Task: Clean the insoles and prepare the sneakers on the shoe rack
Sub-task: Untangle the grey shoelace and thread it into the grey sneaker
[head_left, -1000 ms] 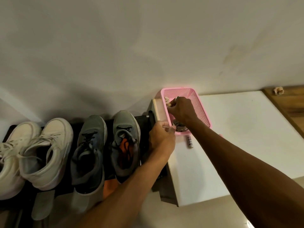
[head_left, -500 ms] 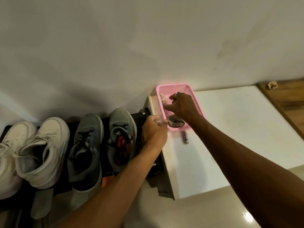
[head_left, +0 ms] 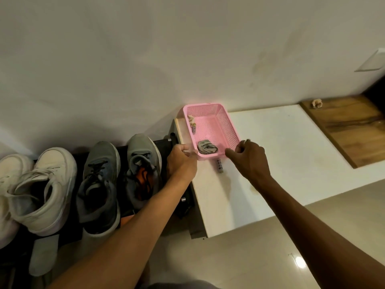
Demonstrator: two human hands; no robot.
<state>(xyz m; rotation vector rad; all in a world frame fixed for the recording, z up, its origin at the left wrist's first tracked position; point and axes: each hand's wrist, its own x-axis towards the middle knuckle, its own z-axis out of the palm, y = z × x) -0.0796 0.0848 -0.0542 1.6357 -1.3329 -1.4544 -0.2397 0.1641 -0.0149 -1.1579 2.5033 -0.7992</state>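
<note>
1. Head view, hands: left hand [head_left: 182, 161] at the near-left corner of the pink basket [head_left: 229, 130]; thumb and fingers closed narrow on a pale item [head_left: 190, 151] that I cannot identify; right hand [head_left: 249, 158] just beside the basket's near-right corner; fingers curled inward, and I cannot tell whether they enclose anything.
2. Head view, task's things: grey sneakers [head_left: 100, 184] and white sneakers [head_left: 41, 190] in a row on the shoe rack [head_left: 164, 142], left of the white cabinet top [head_left: 281, 153]; one grey insole [head_left: 43, 254] pokes out on the near side below a white sneaker; neither hand touches shoe or insole.
3. Hazard, basket: it sits close to the cabinet top's left edge; I judge a leftward tug from the left hand could slide it off toward the rack; cause, light plastic on a smooth top.
4. Hazard, loose battery [head_left: 219, 166]: it lies just near of the basket, between the hands; a sweeping right wrist could roll it off the near edge.
5. Hazard, contents: grey bundle [head_left: 206, 147] and small batteries [head_left: 193, 127] lie inside the basket; a tilted lift would spill them.
6. Hazard, rack: the left forearm crosses over the rightmost grey sneaker; a careless pull toward me may knock that shoe, or the overhanging insole, to the floor.
</note>
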